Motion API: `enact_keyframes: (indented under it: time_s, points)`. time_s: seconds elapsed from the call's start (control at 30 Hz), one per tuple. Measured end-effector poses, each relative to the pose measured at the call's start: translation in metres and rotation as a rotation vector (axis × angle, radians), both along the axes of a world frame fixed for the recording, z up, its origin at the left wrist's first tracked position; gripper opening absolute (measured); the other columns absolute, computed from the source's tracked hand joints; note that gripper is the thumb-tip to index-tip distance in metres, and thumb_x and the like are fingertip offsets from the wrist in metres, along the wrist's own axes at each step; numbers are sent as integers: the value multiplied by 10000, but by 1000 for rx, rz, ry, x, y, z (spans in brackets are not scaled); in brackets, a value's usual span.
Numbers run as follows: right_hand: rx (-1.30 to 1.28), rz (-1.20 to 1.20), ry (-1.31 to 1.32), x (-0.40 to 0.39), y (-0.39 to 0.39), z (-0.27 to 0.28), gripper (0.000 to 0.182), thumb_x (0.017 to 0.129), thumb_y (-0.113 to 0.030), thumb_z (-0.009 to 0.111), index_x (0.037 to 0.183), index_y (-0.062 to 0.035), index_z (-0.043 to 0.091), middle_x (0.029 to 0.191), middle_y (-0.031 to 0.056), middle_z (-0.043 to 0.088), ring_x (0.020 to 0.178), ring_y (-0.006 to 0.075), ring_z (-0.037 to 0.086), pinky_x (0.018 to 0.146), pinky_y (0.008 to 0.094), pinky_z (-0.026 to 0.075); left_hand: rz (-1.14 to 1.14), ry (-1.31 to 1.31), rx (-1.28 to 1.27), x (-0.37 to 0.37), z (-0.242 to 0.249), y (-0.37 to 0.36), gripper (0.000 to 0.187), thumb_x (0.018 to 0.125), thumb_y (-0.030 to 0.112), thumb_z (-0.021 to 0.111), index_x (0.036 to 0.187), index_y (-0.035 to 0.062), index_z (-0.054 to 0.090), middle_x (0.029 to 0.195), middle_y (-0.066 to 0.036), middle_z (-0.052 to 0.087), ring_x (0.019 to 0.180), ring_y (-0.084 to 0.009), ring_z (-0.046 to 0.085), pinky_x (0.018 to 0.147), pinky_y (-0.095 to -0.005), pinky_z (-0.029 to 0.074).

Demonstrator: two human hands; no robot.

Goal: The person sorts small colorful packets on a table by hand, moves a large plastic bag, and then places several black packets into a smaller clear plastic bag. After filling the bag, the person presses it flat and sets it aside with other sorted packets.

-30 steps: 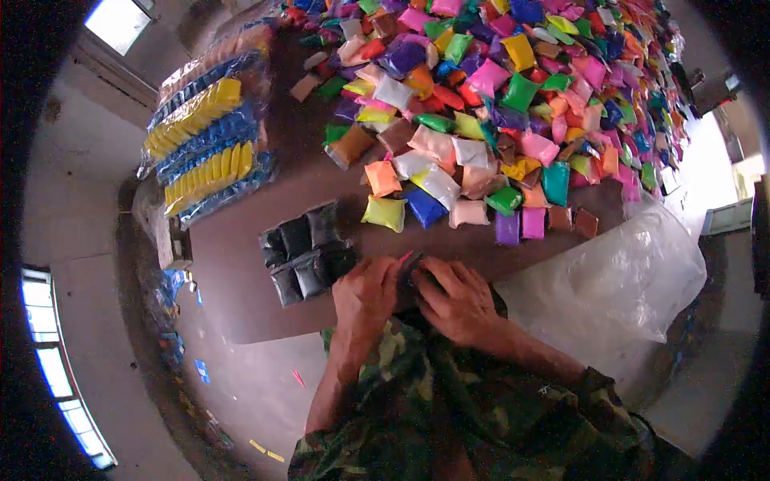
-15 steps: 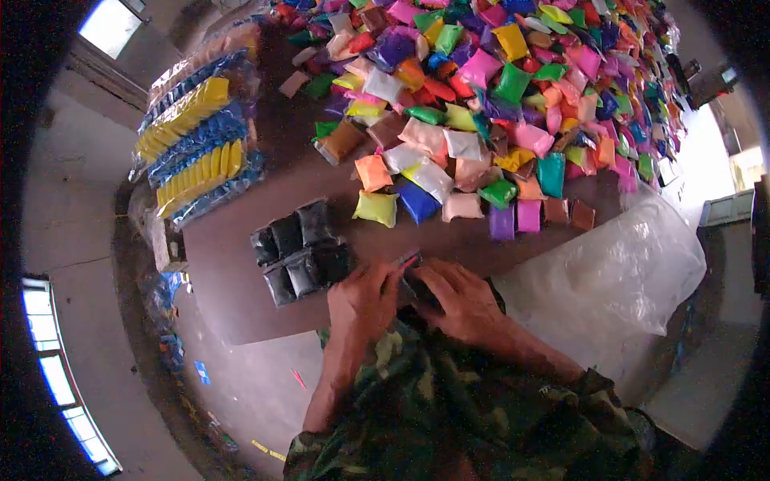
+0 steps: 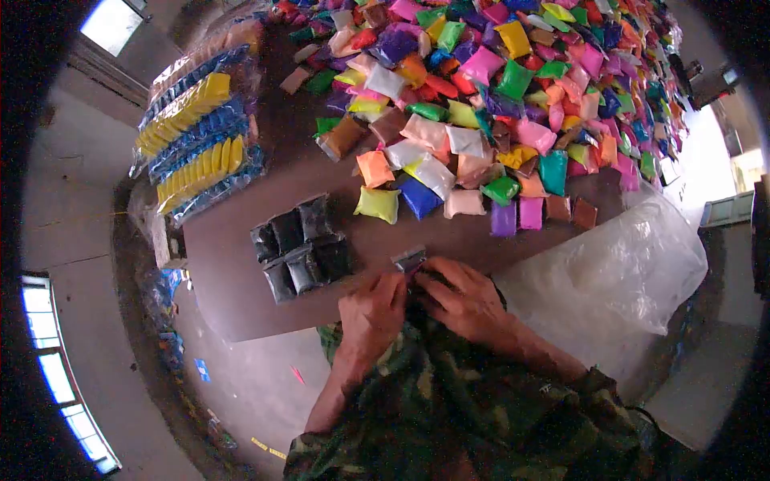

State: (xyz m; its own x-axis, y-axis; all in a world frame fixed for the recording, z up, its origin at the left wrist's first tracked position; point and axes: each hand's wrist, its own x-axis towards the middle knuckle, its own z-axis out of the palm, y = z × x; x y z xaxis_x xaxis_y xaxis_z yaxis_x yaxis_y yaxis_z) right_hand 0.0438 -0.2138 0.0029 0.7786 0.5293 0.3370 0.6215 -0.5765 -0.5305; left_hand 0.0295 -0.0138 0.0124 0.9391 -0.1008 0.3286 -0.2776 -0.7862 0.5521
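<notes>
My left hand and my right hand meet close to my body at the table's front edge. Both are closed on a small black packet, whose clear, crinkled end pokes up beyond the fingertips. The rest of it is hidden by my fingers. A speck of pink shows between the hands, too small to name. Left of my left hand lie several black packets in two rows, side by side and touching.
A large heap of colourful packets covers the back of the brown table. Yellow and blue packets in clear wrap stand in rows at the left. A clear plastic bag lies over the right edge.
My left hand has shifted slightly right and down. The packet's clear end now sticks up past my fingers, where a pink-red strip showed before.
</notes>
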Motion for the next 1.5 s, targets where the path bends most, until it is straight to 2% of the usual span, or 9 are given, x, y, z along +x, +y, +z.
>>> enact_keyframes:
  time_s: [0.2, 0.3, 0.6, 0.8, 0.9, 1.0, 1.1, 1.3, 1.5]
  points:
    - [-27, -10, 6, 0, 3, 1, 449, 751, -139, 835, 1169, -52, 697, 1237, 131, 621, 1046, 339, 668, 868, 430, 582, 168, 90, 29, 2, 1, 4, 78, 901, 137, 727, 885, 114, 654, 798, -109, 666, 678, -358, 673, 587, -467, 532]
    - [-2, -78, 35, -3, 10, 1, 450, 742, -146, 843, 1160, -56, 701, 1235, 122, 623, 1030, 330, 671, 853, 422, 585, 100, -89, -87, -10, 10, -1, 82, 878, 116, 744, 911, 116, 670, 806, -108, 676, 709, -359, 674, 597, -462, 528]
    - [4, -83, -39, 3, 14, 9, 395, 754, -205, 869, 1092, -79, 710, 1244, 85, 626, 1037, 300, 666, 831, 416, 595, 193, 137, -112, -27, -1, 13, 97, 857, 62, 738, 909, 96, 663, 817, -116, 687, 703, -348, 670, 606, -460, 518]
    - [-9, -101, -22, 1, 16, 6, 426, 731, -225, 888, 1095, -86, 715, 1232, 81, 628, 1022, 290, 666, 835, 413, 586, 157, -81, -78, -25, 3, 3, 117, 848, 61, 755, 900, 98, 657, 753, -115, 669, 648, -342, 663, 555, -438, 505]
    - [27, -137, -16, -4, 19, -1, 437, 729, -224, 890, 1105, -84, 717, 1218, 83, 628, 1021, 295, 666, 841, 419, 581, 284, 147, -90, -32, -17, 12, 122, 843, 64, 762, 908, 99, 664, 748, -111, 665, 668, -334, 671, 576, -434, 507]
    - [10, -148, -2, -4, 21, 4, 449, 724, -222, 893, 1114, -84, 718, 1215, 84, 626, 1012, 301, 665, 835, 425, 582, 232, 49, -223, -35, -5, 9, 113, 854, 78, 751, 928, 106, 671, 772, -110, 675, 666, -336, 673, 582, -447, 512]
    - [-11, -129, 8, -4, 19, 5, 446, 724, -215, 892, 1113, -80, 719, 1223, 86, 623, 1003, 305, 664, 825, 425, 583, 132, -88, -114, -29, -4, 2, 107, 858, 63, 740, 930, 111, 676, 780, -104, 677, 668, -335, 674, 583, -453, 511]
    - [13, -144, -14, -5, 21, 8, 433, 735, -211, 878, 1110, -63, 721, 1236, 98, 618, 1006, 316, 663, 821, 435, 583, 284, 127, -33, -30, -7, 15, 97, 850, 70, 744, 901, 117, 676, 763, -98, 663, 689, -341, 671, 590, -451, 510]
    - [-49, -105, 16, -6, 17, 11, 405, 755, -183, 856, 1115, -56, 720, 1274, 119, 612, 1024, 329, 664, 821, 436, 584, 138, -21, -25, -21, -2, 4, 85, 858, 100, 739, 867, 116, 656, 775, -108, 671, 692, -352, 672, 576, -478, 507]
